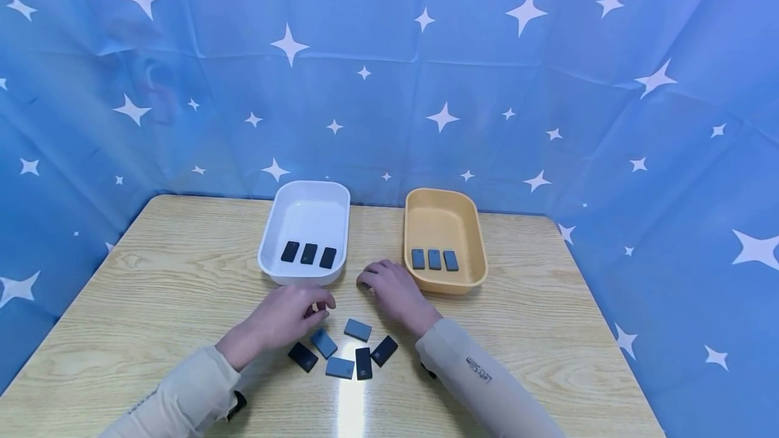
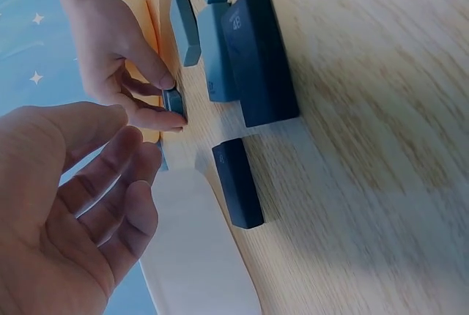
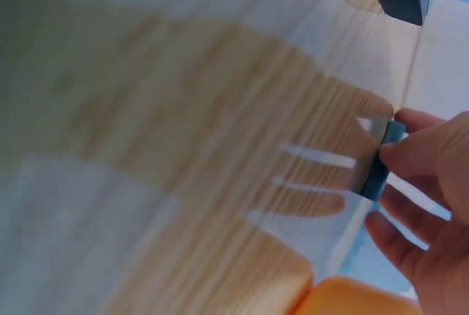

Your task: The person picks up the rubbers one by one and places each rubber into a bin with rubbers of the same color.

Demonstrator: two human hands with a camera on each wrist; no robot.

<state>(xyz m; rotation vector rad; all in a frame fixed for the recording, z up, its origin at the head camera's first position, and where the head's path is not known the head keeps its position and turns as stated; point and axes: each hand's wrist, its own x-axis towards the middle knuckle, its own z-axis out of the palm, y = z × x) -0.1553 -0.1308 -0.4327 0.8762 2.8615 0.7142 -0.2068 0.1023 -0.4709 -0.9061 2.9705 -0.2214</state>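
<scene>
My right hand (image 1: 398, 293) is at the table between the two bins. Its thumb and fingers pinch a small blue-grey block (image 3: 382, 161), which the hand hides in the head view. Just in front of the white bin, my left hand (image 1: 286, 316) has its fingers loosely bent and holds nothing. In the left wrist view, a black block (image 2: 238, 183) lies on the table near that hand. Closer to me is a loose group of blocks, among them a blue-grey block (image 1: 358, 330), a black block (image 1: 302, 356) and another black block (image 1: 384, 350).
The white bin (image 1: 304, 277) at the back left has three black blocks in a row. To its right, the yellow-orange bin (image 1: 447, 286) contains three blue-grey blocks, also in a row. A blue curtain (image 1: 389, 127) with white stars hangs behind the wooden table (image 1: 529, 330).
</scene>
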